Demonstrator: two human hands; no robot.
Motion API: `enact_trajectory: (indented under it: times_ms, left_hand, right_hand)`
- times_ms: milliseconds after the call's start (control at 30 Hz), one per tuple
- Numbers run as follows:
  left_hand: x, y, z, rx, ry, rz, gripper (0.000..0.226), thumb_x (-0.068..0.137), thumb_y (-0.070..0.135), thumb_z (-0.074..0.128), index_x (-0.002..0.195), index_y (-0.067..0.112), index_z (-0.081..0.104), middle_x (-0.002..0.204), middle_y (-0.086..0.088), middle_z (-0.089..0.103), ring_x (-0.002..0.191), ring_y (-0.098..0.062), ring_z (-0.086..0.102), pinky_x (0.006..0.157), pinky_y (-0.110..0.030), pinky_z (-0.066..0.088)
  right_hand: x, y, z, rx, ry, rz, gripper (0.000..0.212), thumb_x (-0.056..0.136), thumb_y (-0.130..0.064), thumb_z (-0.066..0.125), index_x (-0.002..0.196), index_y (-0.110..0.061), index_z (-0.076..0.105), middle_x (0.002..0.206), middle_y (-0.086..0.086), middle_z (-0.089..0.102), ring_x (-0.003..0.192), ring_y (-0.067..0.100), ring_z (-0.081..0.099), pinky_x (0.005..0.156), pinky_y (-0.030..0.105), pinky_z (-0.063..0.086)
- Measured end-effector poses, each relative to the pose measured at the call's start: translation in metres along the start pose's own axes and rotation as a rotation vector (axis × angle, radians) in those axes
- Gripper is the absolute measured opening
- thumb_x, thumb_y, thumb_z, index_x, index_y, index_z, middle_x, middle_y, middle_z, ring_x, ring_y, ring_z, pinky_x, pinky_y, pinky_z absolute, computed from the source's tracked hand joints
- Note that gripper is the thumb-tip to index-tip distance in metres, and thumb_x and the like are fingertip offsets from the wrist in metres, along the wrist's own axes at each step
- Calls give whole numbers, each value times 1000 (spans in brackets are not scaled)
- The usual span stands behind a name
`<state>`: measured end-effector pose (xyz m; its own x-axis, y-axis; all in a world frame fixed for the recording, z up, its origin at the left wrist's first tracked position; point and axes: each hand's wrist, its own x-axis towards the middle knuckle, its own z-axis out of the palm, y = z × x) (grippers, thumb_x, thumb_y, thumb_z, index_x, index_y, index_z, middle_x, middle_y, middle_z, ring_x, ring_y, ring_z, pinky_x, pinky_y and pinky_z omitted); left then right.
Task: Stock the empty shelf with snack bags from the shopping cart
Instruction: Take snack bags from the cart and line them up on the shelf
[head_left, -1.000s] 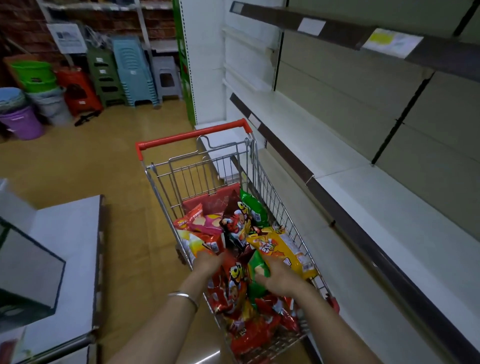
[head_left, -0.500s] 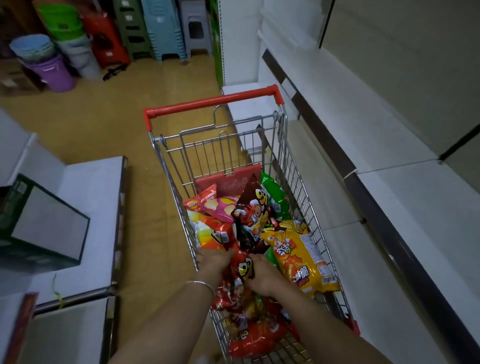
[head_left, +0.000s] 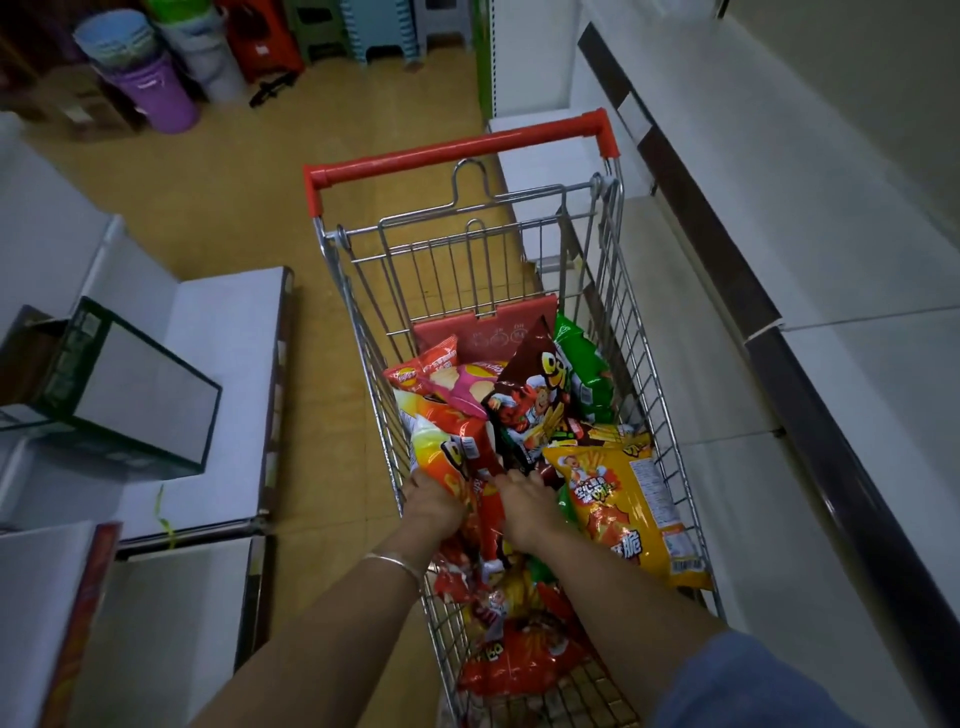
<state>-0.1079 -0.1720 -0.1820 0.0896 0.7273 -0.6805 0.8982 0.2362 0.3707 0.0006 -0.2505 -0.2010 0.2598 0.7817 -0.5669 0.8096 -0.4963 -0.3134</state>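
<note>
A wire shopping cart (head_left: 639, 364) with a red handle stands in the aisle, filled with several snack bags. Both my hands reach into it. My left hand (head_left: 434, 501), a silver bangle on its wrist, grips the lower edge of an orange-red snack bag (head_left: 452, 436). My right hand (head_left: 527, 501) holds a red snack bag (head_left: 488, 525) between the two hands; its fingertips are tucked among the bags. A yellow bag (head_left: 623, 499), a dark brown bag (head_left: 535, 400) and a green bag (head_left: 582, 369) lie further in. The empty white shelf (head_left: 779, 218) runs along the right.
Low white shelving (head_left: 218, 374) with an open dark-edged carton (head_left: 130, 384) is on the left. Buckets (head_left: 150, 88) and stacked plastic stools (head_left: 374, 26) stand at the far end of the tan floor. A lower shelf level (head_left: 727, 519) sits right beside the cart.
My view has tilted down and closer to the cart. Both hands moved together onto the orange and red bags at the cart's left side; the right hand left the green bag.
</note>
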Motion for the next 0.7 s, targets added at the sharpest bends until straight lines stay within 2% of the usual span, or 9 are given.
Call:
enact_trajectory:
  times_ms: [33,100,233,267,333,400,533,633,700]
  left_hand:
    - [0,-1,-2,-13,-15,-7,80,86,22,71,149,3,26,148,-21,37,135,-38,42,107,-44,44]
    - [3,-4,-6,-41,-37,4,74,81,17,72,144,2,36,143,-20,46,130,-38,49,102,-45,49]
    - [-21,1,-28,-123,-131,77,37,89,7,67,121,5,48,116,-10,61,109,-31,61,83,-35,54]
    - [-27,1,-36,-168,-156,104,35,89,6,68,118,8,49,110,-8,61,104,-29,62,81,-36,53]
    - [-40,-1,-61,-348,-243,130,43,84,4,74,121,8,51,105,-7,65,97,-28,63,79,-38,54]
    - [-53,-5,-87,-574,-390,129,68,72,5,83,132,10,50,109,-14,70,92,-35,70,72,-41,58]
    - [-75,-9,-120,-878,-618,205,121,26,17,102,135,18,50,107,-22,72,80,-38,73,60,-41,60]
    - [-85,-6,-125,-997,-675,313,119,22,19,103,130,7,54,106,-23,72,81,-36,73,63,-42,61]
    - [-94,-4,-129,-1031,-703,360,115,27,19,102,129,-1,53,111,-25,69,87,-36,72,68,-44,61]
  right_hand:
    - [-1,3,-2,-21,8,-5,54,94,-4,57,145,-16,44,144,8,45,132,31,36,109,44,35]
    - [-5,10,-8,-3,8,-2,39,98,-9,54,137,-15,56,138,9,51,129,30,42,108,42,38]
    - [-15,20,-16,227,58,33,36,98,-17,59,134,-15,60,143,8,51,129,27,50,105,37,45]
    - [-18,20,-18,266,72,32,35,99,-18,59,133,-15,60,143,8,50,130,27,49,105,36,44]
    - [-25,19,-23,345,105,17,32,98,-20,60,130,-13,63,141,9,51,130,28,48,105,36,41]
    - [-35,17,-30,441,144,-11,28,96,-18,63,123,-11,67,131,9,55,126,29,50,101,33,41]
    - [-62,9,-56,695,303,-56,21,91,-10,68,112,-12,72,102,-3,56,102,18,56,82,24,40]
    - [-82,7,-87,836,495,-114,17,89,-1,67,97,-14,74,105,-2,58,101,7,51,89,20,41]
    - [-100,5,-108,949,581,-150,29,89,5,64,81,-22,71,116,-3,58,106,6,52,101,24,40]
